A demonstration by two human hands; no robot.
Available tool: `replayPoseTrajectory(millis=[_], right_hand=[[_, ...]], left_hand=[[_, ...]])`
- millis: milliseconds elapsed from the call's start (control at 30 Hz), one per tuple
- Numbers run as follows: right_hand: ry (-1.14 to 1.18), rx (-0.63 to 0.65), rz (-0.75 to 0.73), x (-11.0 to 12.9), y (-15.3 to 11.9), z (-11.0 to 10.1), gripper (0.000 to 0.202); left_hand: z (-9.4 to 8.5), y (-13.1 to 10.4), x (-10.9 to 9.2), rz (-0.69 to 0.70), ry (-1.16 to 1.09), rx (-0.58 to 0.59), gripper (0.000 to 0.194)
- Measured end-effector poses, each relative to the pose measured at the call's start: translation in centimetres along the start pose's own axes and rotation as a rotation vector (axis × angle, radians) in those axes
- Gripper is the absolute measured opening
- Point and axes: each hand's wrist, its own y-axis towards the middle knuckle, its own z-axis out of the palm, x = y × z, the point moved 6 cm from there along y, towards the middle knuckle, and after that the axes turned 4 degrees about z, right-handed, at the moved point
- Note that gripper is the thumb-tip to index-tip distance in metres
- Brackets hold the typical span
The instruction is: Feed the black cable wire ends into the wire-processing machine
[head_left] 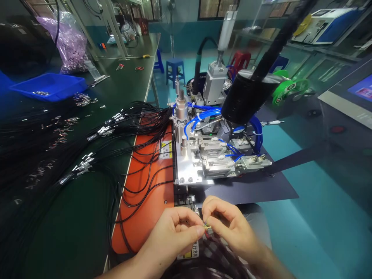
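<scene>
My left hand [181, 230] is closed, thumb and forefinger pinching thin coloured wires [207, 227] at the front of the machine. Opposite it, my right hand [226, 221] pinches the same small wire ends, its fingertips almost meeting the left ones. Yellow shows among the wires, with a little blue and red; their exact number is hidden by the fingers. Just beyond both hands stands a metal bench machine [192, 166] with blue air tubes [210, 113]. An orange board [148, 193] lies to the left of the machine, crossed by several black cables [145, 170].
Bundles of black cables with shiny metal ends [104, 131] spread over the dark green table [84, 217]. A blue tray [52, 87] stands at the far left. A black lamp-like cylinder [242, 97] hangs above the machine. A screen [362, 93] is at the right, with stools [175, 69] behind.
</scene>
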Motion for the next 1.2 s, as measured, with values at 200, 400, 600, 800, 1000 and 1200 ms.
replayPoseTrajectory(millis=[200,400,600,800,1000,1200], right_hand=[[-0.137,0.080,-0.056,1.3,0.7,-0.4,0.016],[-0.095,-0.177,0.058,-0.2,-0.6,-0.9,0.010],[-0.208,-0.293,-0.065,0.6,-1.8,-0.2,0.007],[-0.388,-0.391,-0.207,0.8,-3.0,0.3,0.023],[-0.648,-0.390,-0.391,1.3,-3.7,1.4,0.041],[-0.852,-0.400,-0.600,1.7,-4.2,2.3,0.036]], left_hand=[[-0.1,0.1,-0.3,0.015,0.040,-0.046,0.023],[-0.3,0.1,-0.7,0.064,-0.006,-0.082,0.024],[-0.3,0.1,-0.4,0.065,-0.015,-0.070,0.028],[-0.7,0.2,-0.1,0.077,-0.025,-0.086,0.021],[-0.9,0.2,0.1,0.104,-0.043,-0.099,0.018],[-1.0,0.3,0.2,0.110,-0.074,-0.107,0.017]])
